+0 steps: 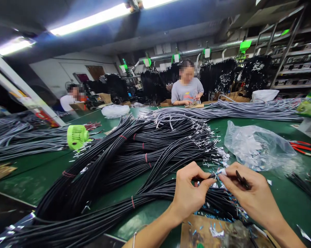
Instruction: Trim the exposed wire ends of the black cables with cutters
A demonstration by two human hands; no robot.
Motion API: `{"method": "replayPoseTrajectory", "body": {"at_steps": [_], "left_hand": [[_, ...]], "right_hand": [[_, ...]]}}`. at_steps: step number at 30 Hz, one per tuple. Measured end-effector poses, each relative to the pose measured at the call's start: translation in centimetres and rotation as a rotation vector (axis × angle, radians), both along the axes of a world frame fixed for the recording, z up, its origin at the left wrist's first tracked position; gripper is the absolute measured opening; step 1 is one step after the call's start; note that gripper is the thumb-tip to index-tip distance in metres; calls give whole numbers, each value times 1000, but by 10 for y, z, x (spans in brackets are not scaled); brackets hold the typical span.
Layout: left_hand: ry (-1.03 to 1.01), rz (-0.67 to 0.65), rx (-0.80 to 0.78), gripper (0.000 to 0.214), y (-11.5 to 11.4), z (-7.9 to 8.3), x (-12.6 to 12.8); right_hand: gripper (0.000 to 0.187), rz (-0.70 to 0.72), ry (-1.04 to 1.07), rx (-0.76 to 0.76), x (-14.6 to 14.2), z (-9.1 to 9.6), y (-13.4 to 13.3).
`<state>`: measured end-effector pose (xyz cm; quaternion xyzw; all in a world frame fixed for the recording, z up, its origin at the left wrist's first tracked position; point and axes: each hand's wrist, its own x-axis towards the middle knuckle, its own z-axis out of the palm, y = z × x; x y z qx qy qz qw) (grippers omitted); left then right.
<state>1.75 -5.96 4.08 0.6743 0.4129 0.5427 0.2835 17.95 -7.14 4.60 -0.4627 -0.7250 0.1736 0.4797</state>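
Observation:
My left hand (188, 194) pinches a black cable (212, 175) close to its end. Thin wires, some blue, stick out of that end toward my right hand (253, 193). Thumb and forefinger of the right hand are closed on a small white piece (221, 171) at the wires; its kind is unclear. A dark hand tool (242, 180) is tucked in the right hand, its type partly hidden. Below both hands lie the stripped ends of a black cable bundle (147, 194). More black bundles (106, 158) with red ties spread to the left.
A wooden board (204, 227) with scraps lies in front of me. Right of it are a clear plastic bag (261, 143) and red-handled scissors (305, 148). A green fan (77, 137) stands left. Grey cables (238, 111) lie across the back, where a person (186, 89) works.

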Motion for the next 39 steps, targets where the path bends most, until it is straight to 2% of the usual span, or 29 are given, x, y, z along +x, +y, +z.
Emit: {"method": "replayPoseTrajectory", "body": {"at_steps": [4,7,10,12,13,15,17,18,19,21,23,25,30,35,39], "left_hand": [[6,36,19,15,-1,-8,4],[-33,3,-70,13,3,-12,6],[-158,-190,-336,12,8,-10,6],[-226,-364,-519,17,11,-7,4],[-248,-415,-550,20,12,-6,3],[-250,-398,-430,21,12,-4,0],[-171,-268,-145,16,10,-2,-3],[-101,-204,5,12,9,-2,-5],[-27,-154,129,9,8,-1,-7],[71,-80,277,7,6,0,-10],[100,-24,327,7,5,3,-13],[102,17,335,8,5,5,-16],[107,51,318,8,4,10,-19],[125,32,312,7,3,10,-19],[126,25,297,7,3,9,-18]], "right_hand": [[16,-43,22,-56,-3,-4,-1],[16,-92,54,-95,-5,-7,2],[15,-110,172,-185,-3,-10,6],[18,-68,333,-321,-2,-11,8],[23,-17,427,-419,-2,-11,8],[31,121,596,-636,-3,-11,8],[35,222,665,-780,-4,-10,7],[36,227,648,-795,-4,-9,7],[36,195,602,-764,-5,-8,7],[34,89,459,-609,-6,-7,7],[35,-7,317,-417,-5,-9,7],[41,-55,213,-300,-4,-12,7],[37,-63,72,-188,-2,-15,4],[29,19,1,-105,-3,-7,2],[27,35,-24,-94,-4,-3,2]]}}
